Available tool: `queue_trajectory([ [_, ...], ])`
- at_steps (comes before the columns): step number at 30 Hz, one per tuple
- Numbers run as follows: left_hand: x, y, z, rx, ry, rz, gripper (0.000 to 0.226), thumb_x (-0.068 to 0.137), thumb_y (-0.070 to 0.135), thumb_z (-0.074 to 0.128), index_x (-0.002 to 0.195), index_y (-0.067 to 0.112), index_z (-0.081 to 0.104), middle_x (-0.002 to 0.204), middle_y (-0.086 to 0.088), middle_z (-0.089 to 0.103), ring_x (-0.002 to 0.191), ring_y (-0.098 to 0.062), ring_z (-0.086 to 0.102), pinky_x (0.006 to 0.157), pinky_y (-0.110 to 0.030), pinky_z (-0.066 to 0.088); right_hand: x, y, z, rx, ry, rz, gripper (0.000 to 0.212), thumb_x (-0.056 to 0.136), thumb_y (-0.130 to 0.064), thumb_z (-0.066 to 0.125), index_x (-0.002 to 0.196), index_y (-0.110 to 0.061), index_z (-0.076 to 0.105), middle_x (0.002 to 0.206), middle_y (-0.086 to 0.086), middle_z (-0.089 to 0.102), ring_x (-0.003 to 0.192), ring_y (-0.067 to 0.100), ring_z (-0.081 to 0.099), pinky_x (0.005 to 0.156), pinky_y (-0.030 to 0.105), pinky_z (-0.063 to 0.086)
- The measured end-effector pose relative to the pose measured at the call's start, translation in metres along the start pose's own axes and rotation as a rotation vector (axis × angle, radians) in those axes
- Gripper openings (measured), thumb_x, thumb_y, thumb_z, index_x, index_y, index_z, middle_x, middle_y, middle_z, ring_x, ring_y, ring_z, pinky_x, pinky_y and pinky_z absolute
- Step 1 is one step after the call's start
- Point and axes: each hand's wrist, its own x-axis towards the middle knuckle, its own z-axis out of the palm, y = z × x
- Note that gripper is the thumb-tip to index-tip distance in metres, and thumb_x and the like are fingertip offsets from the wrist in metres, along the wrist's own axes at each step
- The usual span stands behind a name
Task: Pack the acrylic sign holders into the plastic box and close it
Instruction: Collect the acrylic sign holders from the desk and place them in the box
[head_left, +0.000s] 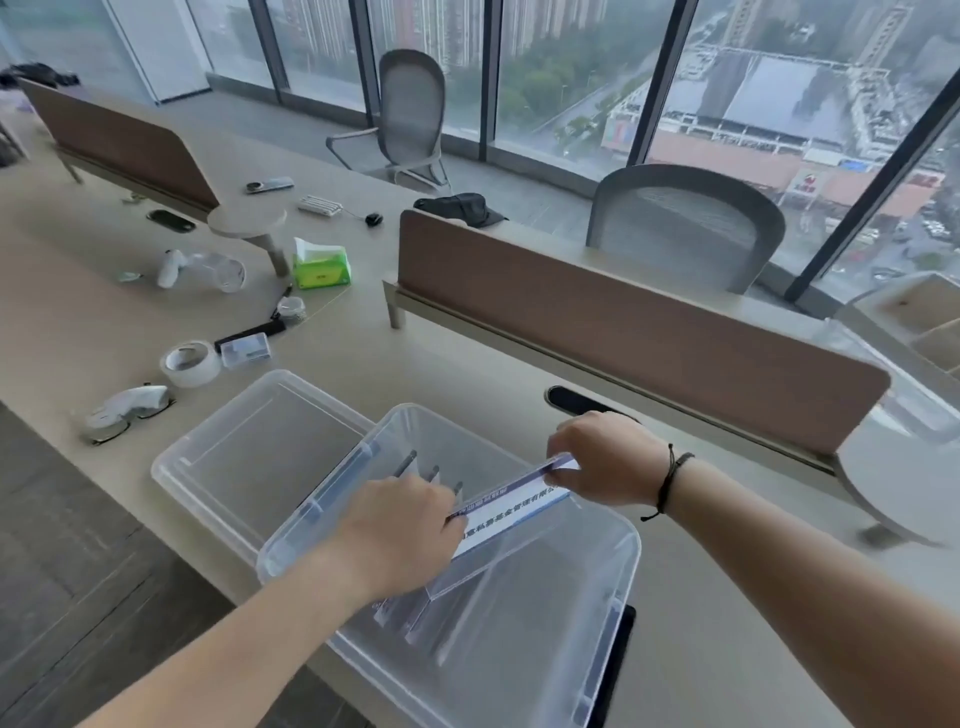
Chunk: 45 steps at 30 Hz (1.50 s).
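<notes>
Fingers of the right hand (605, 460) pinch the far end of an acrylic sign holder (511, 512), while the left hand (400, 535) curls round its near end. Between them the holder hangs tilted over the open plastic box (618, 571). Just beyond the left fingers, several more sign holders (434, 475) stand on edge inside the box. The box lid (260, 457) lies upturned beside it on the counter (727, 649). Packing appears under way; next, the holder likely needs lowering alongside the others before the lid goes on.
</notes>
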Motion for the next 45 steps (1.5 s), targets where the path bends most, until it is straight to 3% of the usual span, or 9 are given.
queue_trajectory([
  [4,-0.024,0.021,0.021,-0.078,-0.009,-0.096,0.043,0.098,0.043,0.039,0.062,0.021,0.031,0.059,0.004,0.039,0.062,-0.022,0.044,0.057,-0.031,0.035,-0.003,0.001,0.013,0.036,-0.074,-0.099,0.019,0.087,-0.042,0.06,0.098,-0.03,0.069,0.099,-0.008,0.067,0.097,0.017,0.062,0.078,0.032,0.05],
  [9,-0.043,0.045,0.053,-0.136,-0.037,-0.189,0.042,0.098,0.043,0.042,0.064,0.02,0.036,0.057,0.004,0.039,0.051,-0.013,0.036,0.054,-0.03,0.037,0.001,0.005,0.032,-0.017,-0.157,-0.224,0.022,0.085,-0.043,0.059,0.1,-0.031,0.069,0.098,-0.006,0.067,0.094,0.021,0.063,0.077,0.039,0.054],
  [18,-0.046,0.075,0.105,-0.101,-0.219,-0.212,0.035,0.101,0.039,0.037,0.079,0.016,0.049,0.072,-0.001,0.052,0.068,-0.022,0.052,0.068,-0.035,0.051,-0.008,0.003,0.077,-0.164,-0.302,-0.31,0.024,0.09,-0.038,0.059,0.09,-0.016,0.07,0.092,0.001,0.068,0.081,0.025,0.066,0.07,0.039,0.058],
  [23,-0.037,0.083,0.127,0.11,-0.291,-0.129,0.041,0.102,0.036,0.034,0.068,0.016,0.045,0.067,-0.003,0.053,0.062,-0.022,0.053,0.057,-0.03,0.042,-0.009,-0.001,0.097,-0.202,-0.37,-0.325,0.025,0.092,-0.033,0.062,0.102,-0.011,0.069,0.102,0.006,0.068,0.09,0.028,0.066,0.075,0.035,0.055],
  [25,-0.034,0.084,0.135,0.181,-0.309,-0.099,0.041,0.102,0.037,0.033,0.069,0.016,0.045,0.069,-0.004,0.055,0.063,-0.024,0.056,0.059,-0.03,0.044,-0.006,-0.004,0.103,-0.223,-0.379,-0.326,0.02,0.093,-0.026,0.062,0.088,-0.007,0.066,0.089,0.007,0.064,0.08,0.028,0.063,0.068,0.032,0.051],
  [27,-0.03,0.084,0.143,0.201,-0.325,-0.098,0.038,0.102,0.037,0.034,0.074,0.015,0.049,0.073,-0.006,0.056,0.067,-0.026,0.059,0.063,-0.033,0.046,-0.003,-0.006,0.111,-0.244,-0.389,-0.318,0.031,0.093,-0.02,0.061,0.065,-0.01,0.05,0.067,0.002,0.05,0.066,0.026,0.054,0.059,0.03,0.043],
  [33,-0.024,0.078,0.163,0.141,-0.353,-0.158,0.033,0.102,0.034,0.04,0.095,0.011,0.063,0.096,-0.011,0.065,0.087,-0.031,0.064,0.071,-0.036,0.048,0.005,-0.006,0.137,-0.253,-0.451,-0.285,0.036,0.09,-0.008,0.055,0.058,-0.014,0.04,0.058,-0.001,0.039,0.049,0.016,0.036,0.044,0.025,0.03],
  [38,-0.021,0.068,0.172,0.064,-0.389,-0.222,0.028,0.1,0.026,0.045,0.095,0.009,0.067,0.094,-0.011,0.067,0.085,-0.029,0.065,0.071,-0.034,0.053,0.01,-0.01,0.151,-0.229,-0.448,-0.229,0.013,0.093,-0.01,0.056,0.083,-0.006,0.064,0.074,0.007,0.06,0.062,0.023,0.054,0.053,0.028,0.039],
  [45,-0.017,0.062,0.171,0.015,-0.349,-0.241,0.027,0.1,0.023,0.044,0.092,0.009,0.066,0.091,-0.01,0.067,0.078,-0.026,0.06,0.063,-0.031,0.045,0.016,-0.007,0.157,-0.228,-0.416,-0.209,0.011,0.094,-0.01,0.055,0.088,-0.007,0.064,0.08,0.008,0.059,0.063,0.023,0.052,0.048,0.028,0.035],
])
